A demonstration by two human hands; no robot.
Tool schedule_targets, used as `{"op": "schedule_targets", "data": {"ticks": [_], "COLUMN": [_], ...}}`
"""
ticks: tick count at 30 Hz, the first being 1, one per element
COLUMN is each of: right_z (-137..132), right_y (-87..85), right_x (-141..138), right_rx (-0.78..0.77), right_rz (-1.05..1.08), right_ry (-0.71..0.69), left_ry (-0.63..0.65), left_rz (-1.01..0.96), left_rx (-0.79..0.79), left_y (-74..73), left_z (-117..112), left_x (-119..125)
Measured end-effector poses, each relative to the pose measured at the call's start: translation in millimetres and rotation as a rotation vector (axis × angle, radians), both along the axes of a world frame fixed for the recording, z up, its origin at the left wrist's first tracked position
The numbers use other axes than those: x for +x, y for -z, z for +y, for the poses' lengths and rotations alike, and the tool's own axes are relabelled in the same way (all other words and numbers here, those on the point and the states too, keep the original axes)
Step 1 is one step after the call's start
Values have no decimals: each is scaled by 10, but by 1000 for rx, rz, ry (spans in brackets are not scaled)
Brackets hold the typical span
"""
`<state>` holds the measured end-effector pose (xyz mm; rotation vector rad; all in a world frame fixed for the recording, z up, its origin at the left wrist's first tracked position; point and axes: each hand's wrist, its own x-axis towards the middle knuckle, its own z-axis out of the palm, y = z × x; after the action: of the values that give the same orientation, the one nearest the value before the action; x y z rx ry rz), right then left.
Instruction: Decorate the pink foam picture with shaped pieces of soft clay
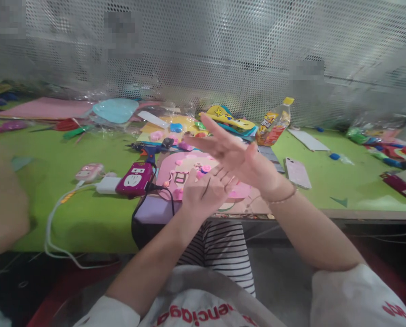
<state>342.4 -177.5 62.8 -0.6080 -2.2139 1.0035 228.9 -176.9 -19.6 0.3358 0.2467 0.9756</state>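
Observation:
My left hand [208, 193] is held palm up over the table's front edge, its fingers stretched out. Across its palm lies a thin dark strip [205, 188], perhaps rolled clay. Just above and to the right, my right hand [239, 156] is flat with its fingers spread, and nothing shows in it. Beneath both hands is a pink rounded board [167, 165] with small clay-like pieces on it, among them a pink and blue bit [204, 170]. My hands hide part of the board.
Left of the board are a purple device [135, 180], a white charger [108, 185] and a blue glue gun [151, 152]. A drink bottle [274, 122] and a phone [297, 172] are on the right. Another person's blurred arm [3, 200] enters at left. Perforated metal [203, 54] stands behind.

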Motion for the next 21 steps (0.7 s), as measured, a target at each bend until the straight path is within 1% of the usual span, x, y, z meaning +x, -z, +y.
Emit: {"op": "schedule_targets", "data": {"ticks": [1, 3, 4, 5, 8, 10, 13, 17, 21], "right_z": [31, 107, 145, 177, 226, 225, 213, 238, 321], "right_y": [-12, 25, 68, 120, 273, 341, 393, 439, 461], "right_x": [77, 209, 258, 292, 336, 339, 340, 359, 380], "right_rx": [77, 205, 204, 174, 8, -70, -166, -207, -233], "right_rz": [-4, -98, -141, -168, -181, -189, -158, -99, -80], "right_ry": [22, 31, 38, 45, 87, 116, 176, 228, 208], "left_ry": [19, 47, 63, 81, 129, 139, 149, 142, 143], "left_rz": [-27, -96, -138, -182, -269, -271, -231, -219, -200], "left_rx": [1, -16, -33, -46, -43, -37, -56, -58, -24], "left_y": [-15, -16, -4, 12, 60, 79, 84, 76, 47], "left_z": [-18, -39, -45, -48, -59, -68, -76, -56, 1], "left_x": [-21, -50, -57, -58, -35, -10, 27, 83, 153]}}
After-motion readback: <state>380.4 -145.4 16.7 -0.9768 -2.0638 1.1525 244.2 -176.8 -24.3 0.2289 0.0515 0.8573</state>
